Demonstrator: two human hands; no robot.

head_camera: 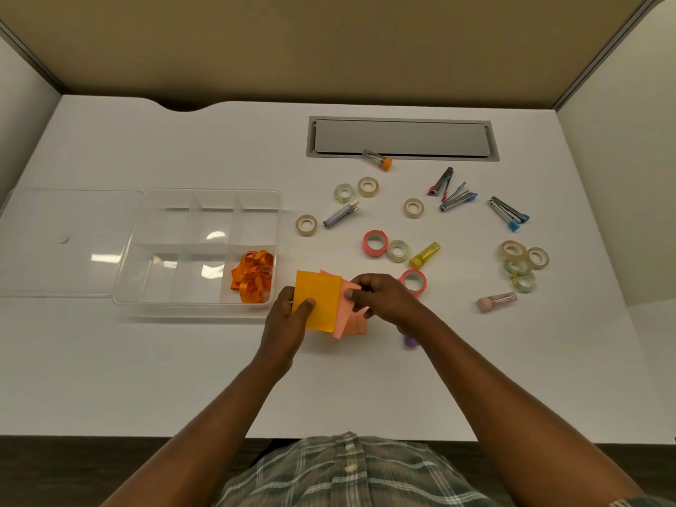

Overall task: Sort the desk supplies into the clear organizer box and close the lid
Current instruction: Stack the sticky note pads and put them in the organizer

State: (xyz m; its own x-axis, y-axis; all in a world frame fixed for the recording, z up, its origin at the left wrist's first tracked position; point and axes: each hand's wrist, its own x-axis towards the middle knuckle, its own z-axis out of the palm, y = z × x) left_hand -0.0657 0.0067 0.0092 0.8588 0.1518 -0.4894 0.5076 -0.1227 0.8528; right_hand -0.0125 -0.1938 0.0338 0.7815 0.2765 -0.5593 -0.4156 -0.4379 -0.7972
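Observation:
The clear organizer box (pixel 205 199) stands open at the left, its lid (pixel 66 243) lying flat beside it. Orange rubber bands (pixel 253 275) fill its near right compartment; the other compartments look bare. Just right of the box, my left hand (pixel 285 316) grips an orange sticky-note pad (pixel 317 300). My right hand (pixel 384 296) pinches a pink sticky-note pad (pixel 353 320) that overlaps behind the orange one. Both pads are held just above the desk.
Scattered on the right are several tape rolls (pixel 375 243), small staplers (pixel 507 213), and small capped tubes, one yellow (pixel 425 255), one pink (pixel 496 301), one orange-capped (pixel 377 160). A purple item (pixel 411 341) peeks from under my right wrist. A grey cable hatch (pixel 402 137) sits at the back.

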